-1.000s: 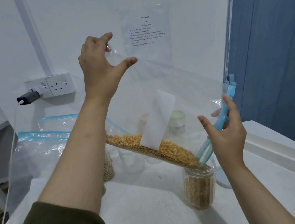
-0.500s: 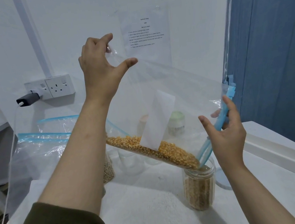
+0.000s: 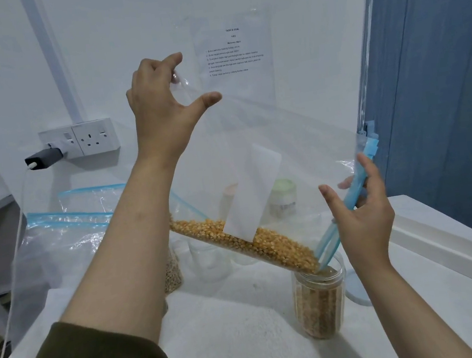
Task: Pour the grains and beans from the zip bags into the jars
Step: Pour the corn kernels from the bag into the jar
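Observation:
A large clear zip bag (image 3: 282, 132) with a blue zip strip and a white label hangs tilted over the table. My left hand (image 3: 161, 105) pinches its raised bottom corner high up. My right hand (image 3: 361, 208) holds the blue zip edge at the bag's lower mouth. Yellow corn kernels (image 3: 254, 244) lie along the bag's lower edge and slide toward the mouth, which sits over an open glass jar (image 3: 321, 301). The jar is nearly full of kernels.
A jar of pale grains (image 3: 172, 274) and an empty glass jar (image 3: 209, 261) stand behind my left arm. Empty zip bags (image 3: 66, 227) lie at the left. A pale blue lid (image 3: 356, 288) lies right of the jar. A white box (image 3: 439, 244) rests at the right. A wall socket (image 3: 83, 138) with a charger is behind.
The bag and both hands have barely moved. The kernels keep sliding toward the mouth into the jar.

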`<action>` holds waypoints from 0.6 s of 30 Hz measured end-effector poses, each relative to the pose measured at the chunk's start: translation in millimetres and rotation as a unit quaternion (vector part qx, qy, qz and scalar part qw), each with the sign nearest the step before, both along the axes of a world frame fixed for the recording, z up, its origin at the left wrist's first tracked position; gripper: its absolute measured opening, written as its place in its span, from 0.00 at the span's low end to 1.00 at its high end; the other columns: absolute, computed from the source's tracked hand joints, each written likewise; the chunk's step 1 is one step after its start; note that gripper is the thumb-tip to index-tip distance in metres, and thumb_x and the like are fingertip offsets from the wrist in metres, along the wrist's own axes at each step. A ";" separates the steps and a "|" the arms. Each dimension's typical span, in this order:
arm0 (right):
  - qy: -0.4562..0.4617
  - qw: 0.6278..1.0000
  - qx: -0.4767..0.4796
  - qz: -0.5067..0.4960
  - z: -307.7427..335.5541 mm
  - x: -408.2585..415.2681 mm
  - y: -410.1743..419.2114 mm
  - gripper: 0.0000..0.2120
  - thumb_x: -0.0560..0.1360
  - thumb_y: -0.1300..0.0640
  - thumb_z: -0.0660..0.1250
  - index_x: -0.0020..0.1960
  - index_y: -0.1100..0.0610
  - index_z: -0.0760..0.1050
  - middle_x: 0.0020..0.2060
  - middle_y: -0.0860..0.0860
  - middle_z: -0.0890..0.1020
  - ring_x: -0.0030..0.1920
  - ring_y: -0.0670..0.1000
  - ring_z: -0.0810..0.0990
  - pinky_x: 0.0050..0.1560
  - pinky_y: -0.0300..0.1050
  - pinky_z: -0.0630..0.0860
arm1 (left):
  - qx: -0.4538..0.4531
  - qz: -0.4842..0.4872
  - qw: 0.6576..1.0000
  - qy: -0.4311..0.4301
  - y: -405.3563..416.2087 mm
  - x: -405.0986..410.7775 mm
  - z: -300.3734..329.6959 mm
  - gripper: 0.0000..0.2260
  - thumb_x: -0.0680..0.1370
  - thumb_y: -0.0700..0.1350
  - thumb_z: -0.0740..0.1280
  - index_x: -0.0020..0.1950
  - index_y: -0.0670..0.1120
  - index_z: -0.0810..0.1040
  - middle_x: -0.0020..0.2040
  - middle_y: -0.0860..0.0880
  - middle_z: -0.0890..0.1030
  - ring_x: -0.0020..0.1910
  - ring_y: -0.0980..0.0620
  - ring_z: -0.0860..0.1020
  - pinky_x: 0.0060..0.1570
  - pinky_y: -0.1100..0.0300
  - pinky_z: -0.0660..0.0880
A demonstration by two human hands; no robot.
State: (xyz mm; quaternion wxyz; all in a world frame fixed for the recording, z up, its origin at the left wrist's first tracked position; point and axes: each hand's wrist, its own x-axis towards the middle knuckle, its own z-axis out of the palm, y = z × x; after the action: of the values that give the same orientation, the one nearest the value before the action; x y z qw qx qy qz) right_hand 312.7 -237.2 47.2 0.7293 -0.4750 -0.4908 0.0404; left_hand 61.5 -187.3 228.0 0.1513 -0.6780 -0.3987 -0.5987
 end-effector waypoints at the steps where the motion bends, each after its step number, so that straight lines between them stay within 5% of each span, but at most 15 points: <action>1: 0.001 1.000 0.000 0.000 -0.3 0.2 0.1 0.32 0.73 0.44 0.72 0.74 0.42 0.65 0.46 0.38 0.75 0.48 0.51 0.79 0.48 0.61 0.82 | 0.002 0.000 1.000 0.001 0.3 0.3 0.1 0.35 0.67 0.65 0.73 0.68 0.47 0.75 0.52 0.52 0.70 0.56 0.50 0.74 0.61 0.52 0.68; 12: 0.000 1.000 -0.002 0.001 -2.4 1.0 0.5 0.32 0.74 0.45 0.72 0.74 0.42 0.64 0.47 0.36 0.74 0.49 0.50 0.79 0.49 0.60 0.82 | 0.004 0.001 1.000 0.005 4.1 0.6 -0.1 0.36 0.67 0.66 0.73 0.68 0.47 0.75 0.52 0.53 0.70 0.56 0.50 0.74 0.60 0.52 0.67; 18: -0.002 1.000 0.008 -0.008 -2.9 2.4 2.0 0.32 0.74 0.45 0.72 0.74 0.44 0.65 0.48 0.33 0.74 0.53 0.44 0.77 0.54 0.46 0.80 | 0.002 -0.003 1.000 0.006 2.8 3.0 0.1 0.36 0.67 0.66 0.72 0.68 0.47 0.75 0.52 0.52 0.71 0.56 0.50 0.74 0.60 0.55 0.66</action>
State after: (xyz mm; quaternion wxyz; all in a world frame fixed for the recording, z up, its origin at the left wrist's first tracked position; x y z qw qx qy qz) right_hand 315.0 -235.3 44.3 0.7326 -0.4728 -0.4888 0.0295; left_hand 64.5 -184.5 228.1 0.1537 -0.6825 -0.3946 -0.5957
